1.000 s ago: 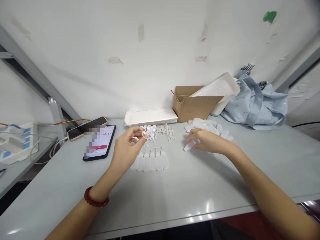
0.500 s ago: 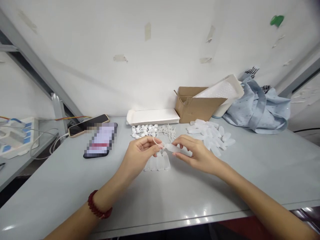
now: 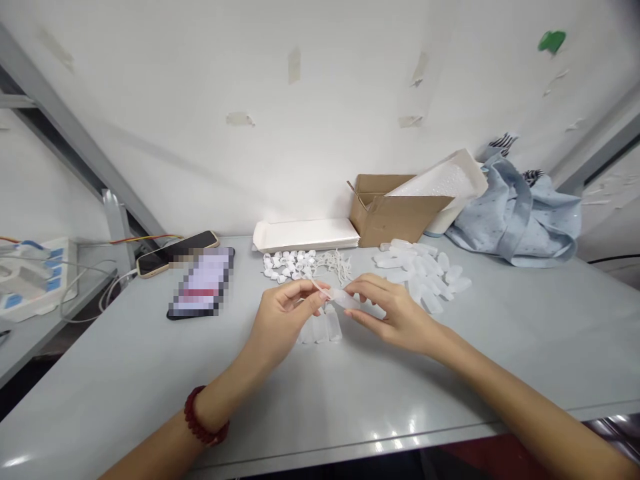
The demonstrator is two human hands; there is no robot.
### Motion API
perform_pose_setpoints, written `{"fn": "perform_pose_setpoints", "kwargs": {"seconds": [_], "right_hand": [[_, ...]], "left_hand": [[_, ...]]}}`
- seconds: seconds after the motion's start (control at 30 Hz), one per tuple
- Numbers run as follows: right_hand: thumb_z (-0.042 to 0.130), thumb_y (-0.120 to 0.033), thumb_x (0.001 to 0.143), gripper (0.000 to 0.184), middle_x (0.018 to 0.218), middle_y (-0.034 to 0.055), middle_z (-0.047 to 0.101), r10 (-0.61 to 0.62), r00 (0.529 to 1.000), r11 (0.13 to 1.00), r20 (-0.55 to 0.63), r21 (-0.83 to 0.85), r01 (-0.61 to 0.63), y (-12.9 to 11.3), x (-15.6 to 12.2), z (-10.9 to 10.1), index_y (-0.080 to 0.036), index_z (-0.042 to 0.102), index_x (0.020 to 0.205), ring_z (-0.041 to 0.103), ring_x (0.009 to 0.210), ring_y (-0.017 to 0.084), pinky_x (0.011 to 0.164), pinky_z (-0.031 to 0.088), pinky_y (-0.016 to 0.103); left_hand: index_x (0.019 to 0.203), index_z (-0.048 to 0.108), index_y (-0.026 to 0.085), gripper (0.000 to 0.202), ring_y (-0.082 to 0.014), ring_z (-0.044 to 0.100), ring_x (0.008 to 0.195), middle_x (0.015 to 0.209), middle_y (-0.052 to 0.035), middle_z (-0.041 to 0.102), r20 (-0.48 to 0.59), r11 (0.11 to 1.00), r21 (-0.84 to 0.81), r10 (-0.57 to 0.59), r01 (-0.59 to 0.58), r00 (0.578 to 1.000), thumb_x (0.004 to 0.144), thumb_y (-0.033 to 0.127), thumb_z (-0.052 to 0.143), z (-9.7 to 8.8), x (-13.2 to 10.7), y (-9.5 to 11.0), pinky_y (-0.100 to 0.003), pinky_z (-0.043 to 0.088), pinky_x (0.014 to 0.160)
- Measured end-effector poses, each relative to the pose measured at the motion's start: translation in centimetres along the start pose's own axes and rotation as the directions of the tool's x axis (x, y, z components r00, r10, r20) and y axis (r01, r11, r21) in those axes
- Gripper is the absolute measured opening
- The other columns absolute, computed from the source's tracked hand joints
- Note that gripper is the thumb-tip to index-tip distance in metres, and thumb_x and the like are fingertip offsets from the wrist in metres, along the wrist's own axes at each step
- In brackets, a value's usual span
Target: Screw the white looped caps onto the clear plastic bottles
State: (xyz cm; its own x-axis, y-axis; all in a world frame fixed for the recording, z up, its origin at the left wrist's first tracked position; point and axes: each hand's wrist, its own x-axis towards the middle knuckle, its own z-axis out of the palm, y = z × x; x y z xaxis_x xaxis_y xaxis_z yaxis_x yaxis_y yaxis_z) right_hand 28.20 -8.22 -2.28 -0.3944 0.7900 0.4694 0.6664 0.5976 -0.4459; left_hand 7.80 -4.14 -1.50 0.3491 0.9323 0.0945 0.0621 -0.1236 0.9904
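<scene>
A white wall (image 3: pixel 345 80) with tape scraps (image 3: pixel 294 65) stands at twelve o'clock behind a grey table (image 3: pixel 525 333). Metal posts (image 3: pixel 60 110) slant at ten and two. Light glints on the front edge (image 3: pixel 410 439) at five.

Your left hand (image 3: pixel 286 317) hides part of the row of cloudy pieces (image 3: pixel 331 327), so you can't count them. The right hand (image 3: pixel 393 310) covers one end of the held piece (image 3: pixel 342 298). The thin white strip (image 3: pixel 321 287) looks too small to make out. Little squares blur the phone screen (image 3: pixel 199 277). The view's left edge cuts off the power strip (image 3: pixel 63 273).
</scene>
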Motion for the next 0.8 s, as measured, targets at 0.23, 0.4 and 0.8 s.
{"fn": "perform_pose_setpoints", "kwargs": {"seconds": [0.23,0.4,0.8], "right_hand": [[0.065,-0.025,0.084,0.015,0.082,0.0032,0.061,0.139,0.985,0.967,0.099,0.203,-0.157,-0.49,0.31,-0.47,-0.016,0.064,0.096,0.052,0.069,0.013,0.063,0.044,0.027],[0.067,-0.025,0.082,0.014,0.08,0.0017,0.06,0.162,0.978,0.946,0.129,0.263,-0.191,-0.59,0.45,-0.36,-0.016,0.065,0.092,0.051,0.067,0.012,0.063,0.044,0.026],[0.068,-0.022,0.081,0.012,0.078,0.0007,0.058,0.115,0.992,0.971,0.047,0.205,-0.122,-0.89,0.19,-0.04,-0.016,0.063,0.09,0.05,0.066,0.011,0.061,0.041,0.025]], "left_hand": [[0.076,0.073,0.019,0.008,-0.0108,0.058,0.063,0.081,-0.0009,0.07,-0.026,0.992,0.021,0.123,-0.122,0.992,0.078,0.02,0.066,0.8,-0.53,0.29,-0.021,0.05,0.061],[0.082,0.072,0.018,0.013,-0.0111,0.058,0.066,0.083,-0.0022,0.067,0.04,0.988,0.039,0.148,-0.15,0.988,0.082,0.021,0.06,0.65,-0.71,0.34,-0.022,0.051,0.068],[0.08,0.069,0.019,0.008,-0.0127,0.057,0.077,0.089,-0.0026,0.066,0.066,0.987,0.061,0.146,-0.15,0.987,0.079,0.027,0.069,0.79,-0.63,-0.28,-0.021,0.05,0.065]]}}
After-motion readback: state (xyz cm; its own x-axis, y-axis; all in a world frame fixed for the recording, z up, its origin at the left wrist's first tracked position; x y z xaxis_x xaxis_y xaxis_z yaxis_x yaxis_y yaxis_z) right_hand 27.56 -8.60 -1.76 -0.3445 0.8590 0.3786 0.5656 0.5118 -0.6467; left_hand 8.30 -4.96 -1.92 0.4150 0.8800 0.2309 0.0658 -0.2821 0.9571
